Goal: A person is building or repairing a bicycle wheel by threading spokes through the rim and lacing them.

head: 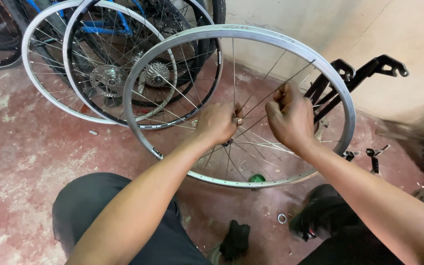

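Spokes (251, 110) are being pinched in the closed left hand (218, 122) and right hand (290, 117), so the wheel (342, 93) is being kept upright on the floor (20, 147).

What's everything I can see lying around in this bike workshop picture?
Silver wheel rim with spokes: one, silver, upright at centre, between the hands.
Spare wheels: two, one silver and one black rimmed, leaning behind at upper left, each with a sprocket cluster.
Blue bicycle frame: one, blue, top left behind the wheels.
Black metal rack: one, black, against the wall at right.
Green cap: one, green, on the floor under the rim.
Metal ring: one, silver, on the red floor near the shoe.
Left hand: gripping spokes.
Right hand: gripping spokes.
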